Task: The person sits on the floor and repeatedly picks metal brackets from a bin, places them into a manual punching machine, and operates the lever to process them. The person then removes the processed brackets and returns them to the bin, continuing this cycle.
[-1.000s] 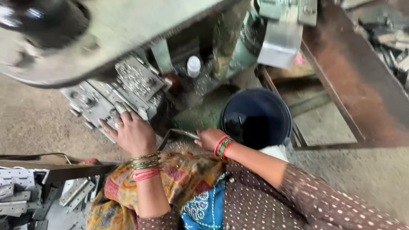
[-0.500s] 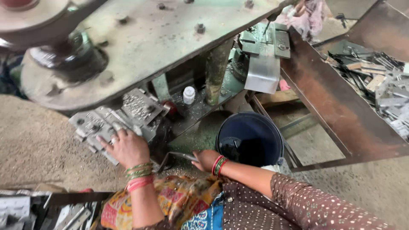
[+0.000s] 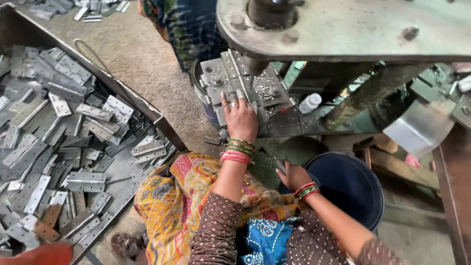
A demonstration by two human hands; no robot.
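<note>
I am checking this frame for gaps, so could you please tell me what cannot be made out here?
Head view only:
- Right hand: palm and fingertips face away; any grip unclear.
- Blue bucket: inside too dark to see.
- Tray of metal hinge plates: cut off by the left edge.

Dull grey metal hinge plates [image 3: 64, 147], perhaps steel

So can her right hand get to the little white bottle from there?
Probably yes. The right hand is low by the blue bucket; the white bottle stands above it under the machine table, with nothing between them.
</note>
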